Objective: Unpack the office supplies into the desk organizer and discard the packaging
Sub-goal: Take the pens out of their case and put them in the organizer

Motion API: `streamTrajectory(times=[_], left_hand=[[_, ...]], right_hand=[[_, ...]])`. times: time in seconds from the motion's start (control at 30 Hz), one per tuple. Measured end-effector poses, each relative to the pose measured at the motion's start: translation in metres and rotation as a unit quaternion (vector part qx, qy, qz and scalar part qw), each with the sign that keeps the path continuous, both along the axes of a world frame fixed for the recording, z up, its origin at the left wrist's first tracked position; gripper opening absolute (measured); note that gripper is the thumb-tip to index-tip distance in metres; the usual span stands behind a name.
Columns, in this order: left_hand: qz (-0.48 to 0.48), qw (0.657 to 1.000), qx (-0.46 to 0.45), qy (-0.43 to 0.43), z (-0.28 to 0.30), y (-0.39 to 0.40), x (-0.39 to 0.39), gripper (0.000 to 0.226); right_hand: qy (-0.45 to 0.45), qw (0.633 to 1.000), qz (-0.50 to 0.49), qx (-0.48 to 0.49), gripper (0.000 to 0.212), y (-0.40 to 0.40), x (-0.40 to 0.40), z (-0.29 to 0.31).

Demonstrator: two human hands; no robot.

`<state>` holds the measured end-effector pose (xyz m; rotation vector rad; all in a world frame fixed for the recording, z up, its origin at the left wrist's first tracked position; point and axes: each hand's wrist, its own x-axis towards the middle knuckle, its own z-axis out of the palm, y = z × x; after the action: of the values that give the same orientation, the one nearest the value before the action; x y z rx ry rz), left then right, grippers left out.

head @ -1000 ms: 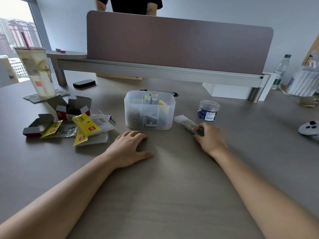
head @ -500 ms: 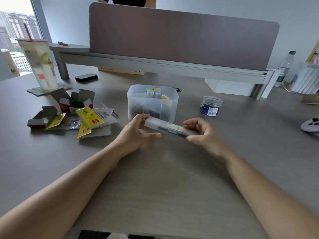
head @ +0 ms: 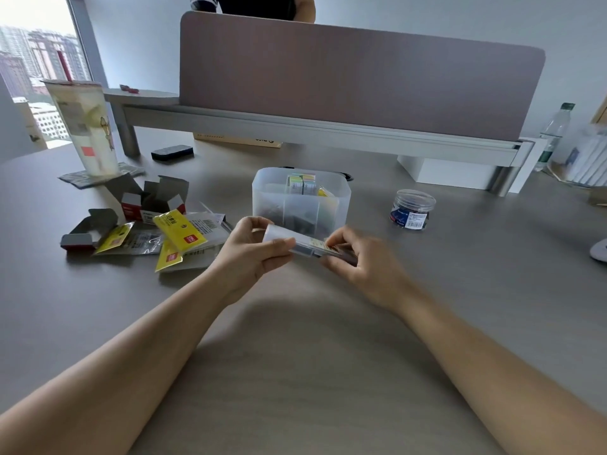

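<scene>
A long translucent plastic case with a small label is held level just above the table, in front of the desk organizer. My left hand grips its left end. My right hand pinches its right end, fingers blurred. The organizer is a frosted plastic box with compartments holding coloured sticky notes and dark small items. A round clear jar of blue clips stands to its right, closed. Empty packaging, yellow wrappers and opened red-grey cartons, lies in a heap at the left.
A tall drink cup with a red straw stands at the far left on a coaster. A black eraser-like block lies behind the heap. A desk divider spans the back; a person stands behind it. A water bottle is at the far right.
My right hand picked the case up off the table beside the organizer and brought it to the middle. My left hand rose from the table and took its left end.
</scene>
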<state>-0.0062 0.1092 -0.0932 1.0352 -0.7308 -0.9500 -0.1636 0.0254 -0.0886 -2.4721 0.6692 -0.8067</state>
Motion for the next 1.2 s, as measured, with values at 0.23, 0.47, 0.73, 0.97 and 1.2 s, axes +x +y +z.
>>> streamTrajectory(times=[0.23,0.47,0.73,0.97,1.2], left_hand=[[-0.035,0.999,0.007,-0.009,0.000,0.004,0.005,0.019],[-0.058,0.998,0.016,-0.014,0.001,0.004,0.008,0.018],[-0.064,0.998,0.018,-0.012,0.000,0.005,0.008,0.017],[-0.064,0.997,0.025,-0.032,-0.002,0.005,0.007,0.017],[-0.076,0.996,0.031,-0.037,-0.004,0.009,0.007,0.019]], right_hand=[[-0.006,0.997,0.017,-0.077,0.030,0.004,0.005,-0.015],[-0.005,0.996,0.015,-0.092,0.027,0.003,0.005,-0.016],[0.025,0.991,0.018,-0.132,0.029,0.007,0.004,-0.010],[0.054,0.983,0.029,-0.174,0.023,0.008,0.002,-0.007],[0.063,0.984,0.027,-0.167,0.024,0.010,0.002,-0.008]])
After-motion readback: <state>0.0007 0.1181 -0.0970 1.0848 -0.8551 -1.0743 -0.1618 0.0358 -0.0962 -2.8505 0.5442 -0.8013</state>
